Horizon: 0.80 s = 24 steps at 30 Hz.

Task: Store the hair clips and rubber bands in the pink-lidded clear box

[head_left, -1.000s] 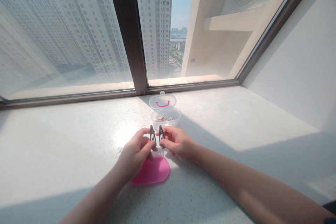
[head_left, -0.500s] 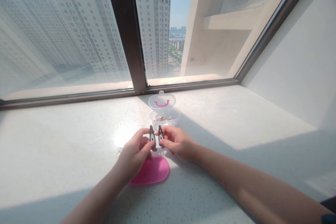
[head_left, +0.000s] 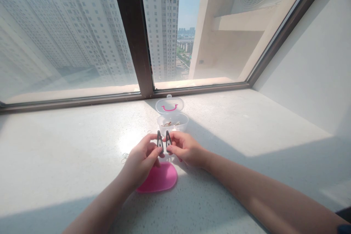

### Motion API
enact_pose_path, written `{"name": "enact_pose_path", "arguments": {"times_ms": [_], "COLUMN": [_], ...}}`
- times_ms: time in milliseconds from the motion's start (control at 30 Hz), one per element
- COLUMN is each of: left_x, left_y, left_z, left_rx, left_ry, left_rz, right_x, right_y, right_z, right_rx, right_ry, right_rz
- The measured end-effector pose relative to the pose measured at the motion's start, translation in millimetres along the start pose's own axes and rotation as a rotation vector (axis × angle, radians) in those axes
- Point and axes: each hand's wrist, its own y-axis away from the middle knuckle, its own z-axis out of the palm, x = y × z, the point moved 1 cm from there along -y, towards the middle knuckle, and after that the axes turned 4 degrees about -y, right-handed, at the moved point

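My left hand [head_left: 144, 152] pinches a black snap hair clip [head_left: 159, 142], held upright with its narrow end up. A matching black snap hair clip [head_left: 168, 141] is pinched in my right hand [head_left: 187, 150]. The two clips are side by side with a small gap between them. Below my hands a pink oval pad [head_left: 161, 179] lies on the sill, partly covered by my left hand. Just beyond them stands a clear plastic box [head_left: 161, 120], its lid [head_left: 164, 104] tipped back, with a few small brown and pale items inside.
Several thin ring-shaped bands [head_left: 125, 157] lie to the left of my left hand on the speckled white sill [head_left: 82, 153]. A window with a dark frame [head_left: 142, 62] rises behind the box. A white wall [head_left: 309, 65] bounds the right side.
Both hands and clips stay essentially in the same place. The whole view has shifted very slightly.
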Motion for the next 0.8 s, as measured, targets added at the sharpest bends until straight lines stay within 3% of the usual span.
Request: {"name": "enact_pose_path", "arguments": {"times_ms": [800], "left_x": [0.3], "left_y": [-0.3], "left_z": [0.1], "left_rx": [0.008], "left_ry": [0.001], "left_rz": [-0.003], "right_x": [-2.6], "right_y": [1.0], "right_z": [0.7], "right_rx": [-0.011], "right_ry": [0.002], "right_rz": [0.017]}}
